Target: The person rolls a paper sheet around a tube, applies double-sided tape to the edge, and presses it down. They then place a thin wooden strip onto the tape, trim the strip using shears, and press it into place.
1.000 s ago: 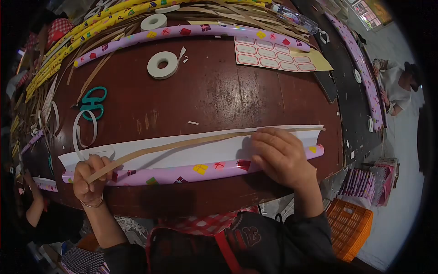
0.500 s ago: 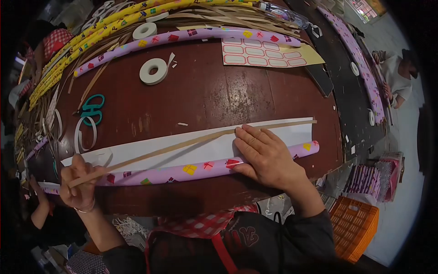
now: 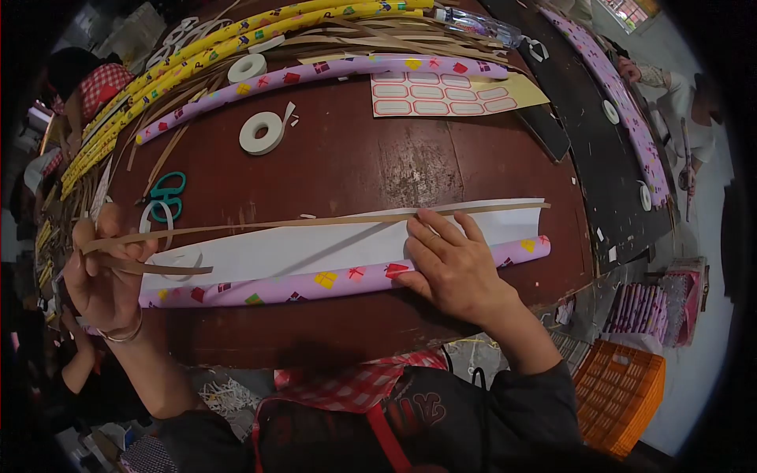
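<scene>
A long brown strip (image 3: pixel 315 221) runs along the upper edge of a white sheet (image 3: pixel 347 243), whose lower side is rolled into a purple patterned roll (image 3: pixel 260 291). My left hand (image 3: pixel 110 272) is raised at the sheet's left end, fingers closed on the strip, which bends back there with its loose end pointing right. My right hand (image 3: pixel 449 256) lies spread and flat, fingertips on the strip and sheet, thumb on the roll. A curled white tape piece (image 3: pixel 165 225) sits near my left hand.
Teal scissors (image 3: pixel 167 195), a tape roll (image 3: pixel 261 133), another purple roll (image 3: pixel 331 68) and a label sheet (image 3: pixel 441 96) lie farther back. Yellow rolls (image 3: pixel 213 43) are at the back left. An orange crate (image 3: pixel 619 394) stands at right; people work at both sides.
My left hand has moved left and up, drawing the strip's left part higher, and its end now folds back. My right hand has flattened and moved slightly left.
</scene>
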The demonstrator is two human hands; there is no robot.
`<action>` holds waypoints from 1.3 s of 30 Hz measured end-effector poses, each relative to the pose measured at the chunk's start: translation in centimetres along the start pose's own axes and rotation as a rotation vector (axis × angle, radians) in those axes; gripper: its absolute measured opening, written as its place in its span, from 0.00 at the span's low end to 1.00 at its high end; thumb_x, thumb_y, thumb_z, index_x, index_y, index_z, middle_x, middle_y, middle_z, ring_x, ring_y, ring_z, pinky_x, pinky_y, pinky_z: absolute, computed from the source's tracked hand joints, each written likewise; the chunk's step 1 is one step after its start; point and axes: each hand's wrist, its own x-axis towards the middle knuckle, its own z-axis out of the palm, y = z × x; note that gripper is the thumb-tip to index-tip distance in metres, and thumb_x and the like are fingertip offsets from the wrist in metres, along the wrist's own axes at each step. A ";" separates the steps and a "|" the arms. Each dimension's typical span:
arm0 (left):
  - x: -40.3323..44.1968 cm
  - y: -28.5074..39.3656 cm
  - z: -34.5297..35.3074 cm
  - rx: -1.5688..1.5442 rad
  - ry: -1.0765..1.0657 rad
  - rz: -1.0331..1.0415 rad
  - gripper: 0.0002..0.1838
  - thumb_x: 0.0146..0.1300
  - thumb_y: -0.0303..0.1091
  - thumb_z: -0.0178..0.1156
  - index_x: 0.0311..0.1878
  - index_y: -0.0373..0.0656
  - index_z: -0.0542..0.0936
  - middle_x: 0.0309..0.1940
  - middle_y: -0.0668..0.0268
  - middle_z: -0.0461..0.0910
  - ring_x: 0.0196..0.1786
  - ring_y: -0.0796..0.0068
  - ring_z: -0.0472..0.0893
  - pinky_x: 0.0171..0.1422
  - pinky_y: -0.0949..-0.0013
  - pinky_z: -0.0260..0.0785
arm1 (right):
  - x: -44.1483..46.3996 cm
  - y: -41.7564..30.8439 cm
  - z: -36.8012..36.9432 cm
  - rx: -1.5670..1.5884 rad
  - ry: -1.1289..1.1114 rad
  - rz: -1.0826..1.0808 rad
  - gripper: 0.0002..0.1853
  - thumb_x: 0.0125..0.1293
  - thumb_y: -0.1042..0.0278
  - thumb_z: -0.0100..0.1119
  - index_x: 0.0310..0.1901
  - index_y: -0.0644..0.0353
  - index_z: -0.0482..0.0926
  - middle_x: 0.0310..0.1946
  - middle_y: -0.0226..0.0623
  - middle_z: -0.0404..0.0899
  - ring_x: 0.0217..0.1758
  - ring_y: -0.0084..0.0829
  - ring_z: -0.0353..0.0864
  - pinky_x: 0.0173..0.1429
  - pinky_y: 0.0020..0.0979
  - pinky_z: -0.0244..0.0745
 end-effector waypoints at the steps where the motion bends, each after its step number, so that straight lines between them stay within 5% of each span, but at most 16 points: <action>1: 0.3 -0.2 0.2 -0.046 -0.082 -0.014 0.10 0.75 0.36 0.51 0.38 0.41 0.73 0.66 0.53 0.67 0.66 0.54 0.74 0.76 0.38 0.61 | 0.1 0.1 -0.1 0.000 0.002 0.005 0.24 0.58 0.49 0.69 0.46 0.63 0.81 0.56 0.47 0.79 0.66 0.47 0.73 0.68 0.54 0.64; 7: -0.8 -2.2 -2.6 -0.117 0.066 0.057 0.11 0.74 0.37 0.51 0.35 0.43 0.71 0.60 0.53 0.72 0.56 0.55 0.80 0.71 0.40 0.68 | 0.4 1.1 0.1 0.203 0.128 0.009 0.21 0.58 0.53 0.69 0.41 0.64 0.81 0.52 0.46 0.79 0.61 0.49 0.74 0.65 0.47 0.69; 17: -1.0 -3.0 -4.2 -0.141 0.015 0.028 0.12 0.75 0.36 0.51 0.44 0.37 0.77 0.61 0.55 0.72 0.62 0.55 0.77 0.72 0.39 0.67 | -1.0 1.9 -0.3 0.042 0.155 0.045 0.21 0.56 0.56 0.71 0.43 0.63 0.80 0.50 0.43 0.79 0.56 0.45 0.76 0.61 0.44 0.72; 20: -0.4 -2.5 -3.9 -0.152 0.102 0.040 0.12 0.75 0.37 0.50 0.35 0.42 0.71 0.60 0.52 0.74 0.57 0.54 0.80 0.70 0.41 0.69 | -0.9 1.9 -0.4 0.020 0.129 0.026 0.20 0.58 0.55 0.69 0.44 0.63 0.80 0.51 0.42 0.79 0.57 0.44 0.77 0.61 0.44 0.72; 26: 4.6 0.9 -0.1 -0.068 -0.121 0.023 0.12 0.76 0.38 0.48 0.44 0.39 0.74 0.71 0.45 0.65 0.65 0.49 0.76 0.76 0.39 0.61 | -0.9 2.0 -0.8 0.042 0.034 0.044 0.18 0.62 0.56 0.65 0.48 0.61 0.80 0.56 0.42 0.79 0.60 0.45 0.76 0.62 0.44 0.72; 28: 6.9 2.0 2.7 -0.016 -0.128 0.020 0.16 0.76 0.38 0.48 0.57 0.37 0.74 0.73 0.44 0.62 0.66 0.48 0.75 0.77 0.38 0.57 | -0.9 2.0 -0.9 0.050 -0.009 0.048 0.19 0.62 0.59 0.65 0.50 0.61 0.80 0.58 0.42 0.79 0.61 0.45 0.76 0.63 0.45 0.72; 30: 9.6 2.0 5.8 0.072 -0.204 0.051 0.22 0.76 0.38 0.48 0.67 0.36 0.69 0.73 0.44 0.61 0.67 0.52 0.75 0.72 0.42 0.67 | -1.0 2.0 -0.9 0.034 -0.017 0.056 0.18 0.62 0.59 0.64 0.50 0.60 0.80 0.58 0.42 0.79 0.61 0.45 0.76 0.63 0.45 0.71; 37: 16.0 2.6 4.3 0.206 -0.200 0.066 0.20 0.75 0.40 0.49 0.62 0.37 0.70 0.66 0.48 0.63 0.59 0.58 0.73 0.64 0.49 0.68 | -0.9 2.1 -0.6 -0.015 0.027 0.019 0.18 0.66 0.53 0.62 0.45 0.60 0.80 0.56 0.42 0.79 0.60 0.42 0.76 0.59 0.43 0.72; 39: 16.2 0.3 9.0 0.250 -0.199 0.070 0.19 0.75 0.40 0.49 0.61 0.37 0.70 0.63 0.49 0.63 0.56 0.60 0.73 0.62 0.51 0.68 | -0.9 2.1 -0.6 -0.009 0.018 0.029 0.17 0.66 0.53 0.62 0.44 0.60 0.81 0.56 0.41 0.79 0.61 0.42 0.76 0.59 0.43 0.72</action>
